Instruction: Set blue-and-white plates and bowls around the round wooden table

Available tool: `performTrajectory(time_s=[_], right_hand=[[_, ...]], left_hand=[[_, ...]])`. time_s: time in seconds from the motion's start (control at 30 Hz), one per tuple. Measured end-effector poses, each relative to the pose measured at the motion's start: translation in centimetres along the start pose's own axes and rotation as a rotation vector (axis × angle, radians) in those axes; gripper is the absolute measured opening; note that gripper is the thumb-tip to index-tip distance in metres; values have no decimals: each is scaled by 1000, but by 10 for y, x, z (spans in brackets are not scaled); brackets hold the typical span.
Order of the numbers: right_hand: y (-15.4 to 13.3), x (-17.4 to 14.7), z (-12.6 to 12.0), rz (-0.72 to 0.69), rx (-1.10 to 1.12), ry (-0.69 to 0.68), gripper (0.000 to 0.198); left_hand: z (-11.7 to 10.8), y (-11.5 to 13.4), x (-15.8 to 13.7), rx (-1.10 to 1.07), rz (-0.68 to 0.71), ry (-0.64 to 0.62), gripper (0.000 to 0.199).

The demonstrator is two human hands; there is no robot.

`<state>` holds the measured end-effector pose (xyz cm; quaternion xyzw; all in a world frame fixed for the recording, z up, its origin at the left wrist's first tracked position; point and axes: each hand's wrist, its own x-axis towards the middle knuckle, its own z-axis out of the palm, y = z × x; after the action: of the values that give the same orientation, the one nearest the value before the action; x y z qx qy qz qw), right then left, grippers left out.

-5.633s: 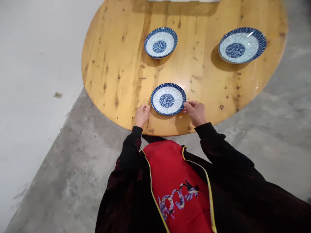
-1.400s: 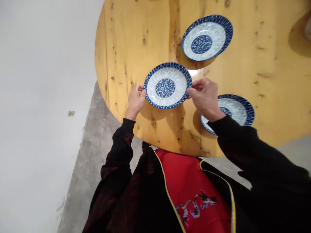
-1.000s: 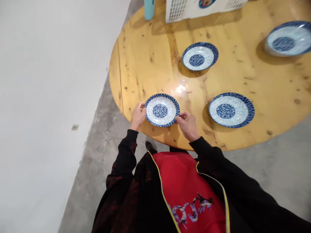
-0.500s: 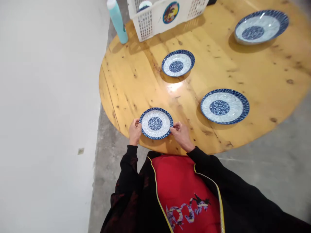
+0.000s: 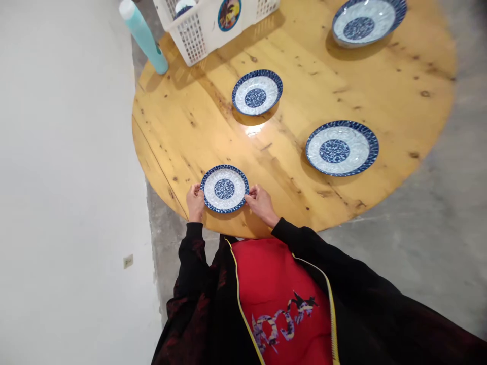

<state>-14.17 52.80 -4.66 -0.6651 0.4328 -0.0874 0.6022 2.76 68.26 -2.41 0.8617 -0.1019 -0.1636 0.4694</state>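
Head view, small plate point(image 5: 224, 188) lying flat and face up at the table's point(image 5: 304, 61) near edge, round so no long axis, left hand point(image 5: 195, 202) and right hand point(image 5: 260, 203) pinching its opposite rims, larger plate point(image 5: 341, 148) to the right, another point(image 5: 257, 92) farther in, basket point(image 5: 213, 23) and bottle point(image 5: 143, 36) at the far left edge.

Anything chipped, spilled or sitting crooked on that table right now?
Nothing stands out. The small plate held at its rim by the left hand and right hand lies flat near the table edge. The other three plates look whole and level; no spills show.
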Motion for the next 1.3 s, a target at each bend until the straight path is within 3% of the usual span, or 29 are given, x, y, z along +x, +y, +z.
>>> performTrajectory(time_s=[0.33,0.7,1.1,1.3], right_hand=[[-5,-5,47,62,58,254,11],[-4,1,63,69,25,429,8],[-24,-1,69,115,141,437,7],[-34,-7,69,125,212,394,5]], left_hand=[[-25,-19,49,-116,109,-247,21],[-22,-26,84,-187,222,-422,21],[-22,-23,104,-225,268,-505,19],[-26,-26,100,-241,178,-501,29]])
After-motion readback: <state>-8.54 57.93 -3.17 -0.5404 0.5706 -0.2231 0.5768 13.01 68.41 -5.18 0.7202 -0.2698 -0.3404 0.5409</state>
